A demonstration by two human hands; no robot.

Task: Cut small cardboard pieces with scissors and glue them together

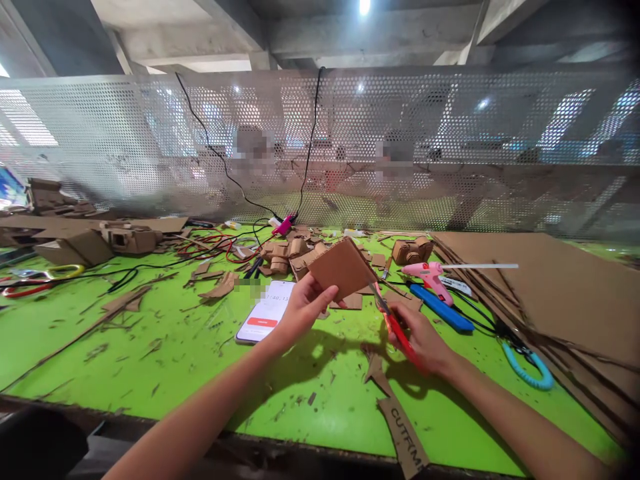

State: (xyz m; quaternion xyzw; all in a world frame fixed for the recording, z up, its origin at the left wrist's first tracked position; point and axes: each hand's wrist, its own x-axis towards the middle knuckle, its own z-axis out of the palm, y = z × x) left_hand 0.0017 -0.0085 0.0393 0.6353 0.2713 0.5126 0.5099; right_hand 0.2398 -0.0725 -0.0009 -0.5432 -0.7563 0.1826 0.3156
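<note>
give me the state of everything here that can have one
cardboard piece: raised, in left hand
red scissors: in right hand, blades by the cardboard, opening unclear
phone: face up, screen lit
glue gun: lying down, glue stick in back, power unclear
lettered cardboard strip: lying at table's near edge

Person, two bare hands, two bare forearms. Left hand [300,315]: slim build, smooth back, slender thumb [327,298] with a short nail, narrow wrist running into a long, even left forearm [210,407] that widens toward the lower frame edge. Right hand [429,337]: similar slim build, rounded knuckles, fingers partly hidden, bare wrist, right forearm [515,400] uncovered too, also slim, smooth outline, thicker toward the elbow end. Both arms cut off by frame, so any sleeves higher up can't be told. Fine skin detail too soft to read.
</note>
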